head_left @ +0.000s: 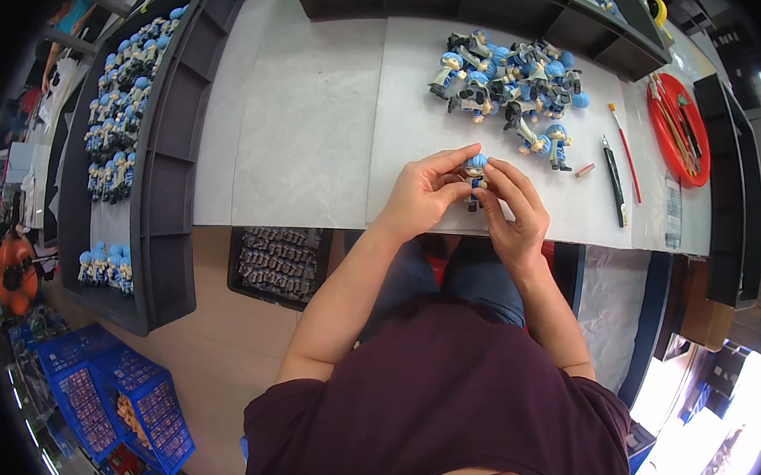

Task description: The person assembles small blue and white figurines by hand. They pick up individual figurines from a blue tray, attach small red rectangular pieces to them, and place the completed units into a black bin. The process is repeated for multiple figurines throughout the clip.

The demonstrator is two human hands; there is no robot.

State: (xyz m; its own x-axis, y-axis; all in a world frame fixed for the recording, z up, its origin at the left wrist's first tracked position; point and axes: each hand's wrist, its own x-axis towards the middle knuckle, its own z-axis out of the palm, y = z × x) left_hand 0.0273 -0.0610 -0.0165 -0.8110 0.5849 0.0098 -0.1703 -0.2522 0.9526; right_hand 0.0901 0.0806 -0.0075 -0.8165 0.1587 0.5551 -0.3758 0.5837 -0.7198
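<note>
Both hands meet above the near edge of the white work table (318,127). The left hand (420,194) and the right hand (516,210) close from either side on one small figurine (475,175) with a blue head and a dark body. Its head shows above the fingertips; the lower body is mostly covered by the fingers. The left hand's fingers (453,161) curl over the figurine from the left, and the right hand's fingers (501,177) pinch it from the right. The figurine is held just above the table surface (whether it touches the table cannot be told).

Farther back on the table, well apart from the hands, lies a loose pile of similar figurines (510,83), tumbled against one another. To the right of the pile lie a black-handled knife (615,181) and a thin red brush (625,153), side by side. Beyond them stands a round red dish (678,126) holding slender tools.

On the person's left, a long dark tray (168,152) holds rows of upright blue-headed figurines (121,105). Below the table edge, a dark bin (278,264) contains small dark parts. Blue crates (122,396) stand on the floor at lower left.
</note>
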